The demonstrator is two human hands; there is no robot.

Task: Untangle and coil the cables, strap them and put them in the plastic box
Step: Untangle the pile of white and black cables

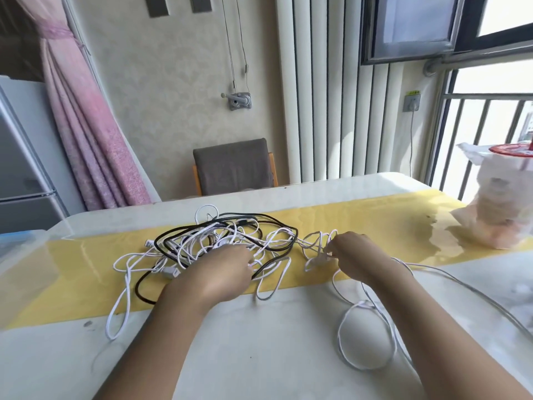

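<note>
A tangle of white cables and one black cable lies on the yellow runner in the middle of the table. My left hand rests on the near side of the tangle, fingers curled on white strands. My right hand pinches a white cable just right of the tangle. A long white strand trails from that hand in a loop toward me and off to the right. A clear plastic box with a blue edge shows at the far left.
A white plastic bag with a red-lidded container stands at the table's right end. A brown chair sits behind the table's far edge. A fridge and pink curtain are at the left.
</note>
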